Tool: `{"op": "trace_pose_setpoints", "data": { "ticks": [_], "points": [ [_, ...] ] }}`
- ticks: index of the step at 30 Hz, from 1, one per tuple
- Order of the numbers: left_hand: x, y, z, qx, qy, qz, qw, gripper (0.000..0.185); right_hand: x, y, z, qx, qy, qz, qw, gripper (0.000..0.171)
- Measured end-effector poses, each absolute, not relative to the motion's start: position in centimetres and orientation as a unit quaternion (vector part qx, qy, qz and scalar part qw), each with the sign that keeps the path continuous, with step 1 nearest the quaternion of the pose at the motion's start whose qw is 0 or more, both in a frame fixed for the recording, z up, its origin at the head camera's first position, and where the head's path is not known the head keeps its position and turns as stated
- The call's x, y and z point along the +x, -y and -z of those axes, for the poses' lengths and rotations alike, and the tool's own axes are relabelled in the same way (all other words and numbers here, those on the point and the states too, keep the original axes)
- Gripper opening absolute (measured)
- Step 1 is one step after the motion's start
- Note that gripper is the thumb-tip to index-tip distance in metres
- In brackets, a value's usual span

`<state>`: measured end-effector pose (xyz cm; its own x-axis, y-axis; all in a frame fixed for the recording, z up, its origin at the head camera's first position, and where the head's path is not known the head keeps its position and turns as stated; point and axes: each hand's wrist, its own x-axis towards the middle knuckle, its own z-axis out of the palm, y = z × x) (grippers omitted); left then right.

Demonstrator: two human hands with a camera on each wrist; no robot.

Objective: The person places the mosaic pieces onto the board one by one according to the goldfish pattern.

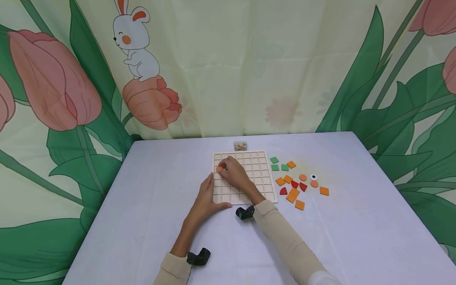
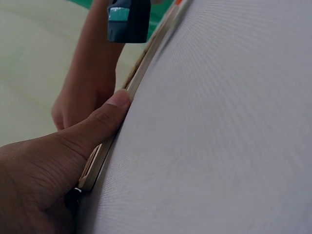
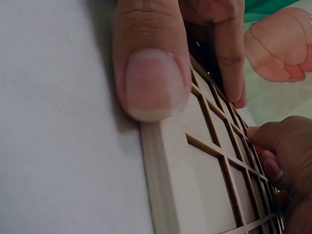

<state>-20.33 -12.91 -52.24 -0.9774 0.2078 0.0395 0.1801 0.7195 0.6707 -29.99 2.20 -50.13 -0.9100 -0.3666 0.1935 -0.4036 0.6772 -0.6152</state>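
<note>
On the near half of the table (image 1: 149, 221), covered in a smooth pale lilac cloth, two long-sleeved forearms reach forward with bare cloth open on both sides. Just beyond, the left hand (image 1: 206, 198) lies with straight fingers along the left edge of a wooden grid board (image 1: 261, 174), its thumb pressed against the near edge; the left wrist view shows that thumb flat on the board's thin rim. Over the board's left columns, the right hand (image 1: 233, 171) pinches a small orange piece (image 1: 219, 168) between curled fingertips, low above a cell near the far left corner. That board is a pale square frame of shallow square cells. To its right lie loose flat pieces, well apart from the table's right edge: six orange squares, three green squares, three red quarter-round pieces, two orange discs and one white disc with a dark centre. Beyond the board's far edge sits one small pattern card (image 1: 240, 145), close to a flower-printed curtain (image 1: 228, 67).
</note>
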Motion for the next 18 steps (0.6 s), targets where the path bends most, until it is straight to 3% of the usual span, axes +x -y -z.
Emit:
{"op": "trace_pose_setpoints", "data": {
  "ticks": [18],
  "points": [
    [-20.25, 12.77, 52.08, 0.096, -0.926, -0.364, 0.024, 0.130, -30.17, -1.89, 50.10, 0.200, 0.908, -0.367, 0.037, 0.021]
  ]
}}
